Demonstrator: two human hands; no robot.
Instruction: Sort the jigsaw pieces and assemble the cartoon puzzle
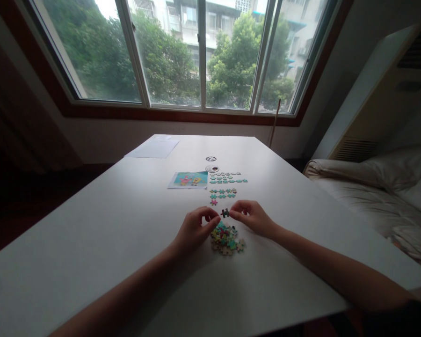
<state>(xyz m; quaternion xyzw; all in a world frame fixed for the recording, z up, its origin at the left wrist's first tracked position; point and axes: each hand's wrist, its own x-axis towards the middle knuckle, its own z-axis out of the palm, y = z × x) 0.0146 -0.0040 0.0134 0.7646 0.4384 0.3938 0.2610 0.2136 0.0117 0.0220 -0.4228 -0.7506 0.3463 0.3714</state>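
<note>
Both hands meet over a white table (pixel 133 220). My left hand (pixel 195 228) and my right hand (pixel 250 216) pinch the same small dark jigsaw piece (pixel 225 213) from either side, just above the tabletop. Right below them lies a heap of loose coloured puzzle pieces (pixel 227 239). Farther from me, sorted pieces lie in short rows (pixel 223 193), with more rows (pixel 228 178) beyond. A small colourful reference picture (pixel 188 179) lies to the left of those rows.
A white sheet of paper (pixel 153 148) lies at the table's far left. Two small round things (pixel 212 168) sit mid-table, beyond the rows. A bed with pale bedding (pixel 382 187) stands to the right, a wide window (pixel 199 51) behind the table.
</note>
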